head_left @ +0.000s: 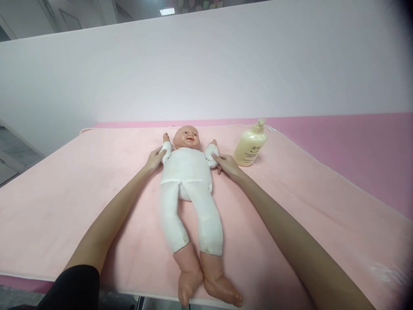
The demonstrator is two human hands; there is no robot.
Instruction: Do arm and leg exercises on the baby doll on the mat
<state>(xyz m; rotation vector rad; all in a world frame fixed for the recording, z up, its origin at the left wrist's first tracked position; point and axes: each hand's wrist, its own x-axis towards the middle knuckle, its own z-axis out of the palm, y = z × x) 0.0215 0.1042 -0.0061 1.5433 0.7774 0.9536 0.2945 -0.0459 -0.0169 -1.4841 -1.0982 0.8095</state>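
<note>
A baby doll with a white cloth body lies on its back, head at the far side and bare feet toward me. Both its arms are bent upward beside the head. My left hand is closed round the doll's arm on the left, thumb on the white cloth. On the other side, my right hand grips the doll's other arm between thumb and fingers. Some of my fingertips are hidden behind the doll's arms. Just beyond my right hand stands a pale yellow pump bottle, upright.
Under the doll spreads a pink towel on a pink table. A white partition rises behind the table's far edge. The doll's feet reach the near edge of the towel.
</note>
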